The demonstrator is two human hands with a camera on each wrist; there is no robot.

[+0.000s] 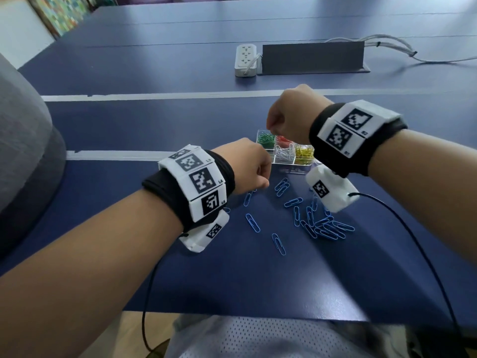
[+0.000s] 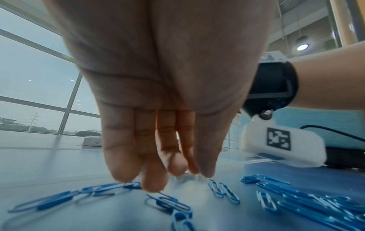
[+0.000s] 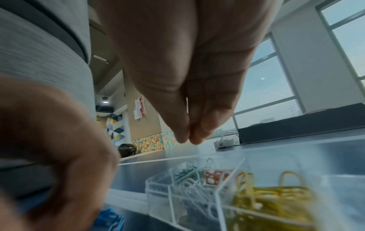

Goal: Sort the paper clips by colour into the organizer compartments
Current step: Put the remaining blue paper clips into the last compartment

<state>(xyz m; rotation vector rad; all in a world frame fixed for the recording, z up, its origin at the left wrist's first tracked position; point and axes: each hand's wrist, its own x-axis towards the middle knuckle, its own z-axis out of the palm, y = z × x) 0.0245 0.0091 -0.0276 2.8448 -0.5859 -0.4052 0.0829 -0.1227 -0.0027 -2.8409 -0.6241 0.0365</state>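
Note:
A clear organizer (image 1: 291, 163) (image 3: 158, 195) holds green clips (image 1: 265, 139), red clips (image 1: 282, 140), white clips (image 1: 284, 152) (image 3: 193, 192) and yellow clips (image 1: 304, 152) (image 3: 266, 203) in separate compartments. Its near-left compartment looks empty. Several blue clips (image 1: 325, 228) (image 2: 296, 203) lie loose on the blue table in front of it. My left hand (image 1: 258, 178) (image 2: 173, 175) points down left of them, its fingertips at the tabletop and one touching a blue clip (image 2: 132, 186). My right hand (image 1: 273, 127) (image 3: 187, 139) hovers over the green and red compartments, thumb and fingertips pressed together with nothing visible between them.
A white power strip (image 1: 246, 60) and a dark grey cable box (image 1: 312, 58) sit further back, with white cables (image 1: 387, 45) trailing right. Pale tape lines (image 1: 154, 96) cross the table. A grey upholstered seat (image 1: 23, 151) stands at the left.

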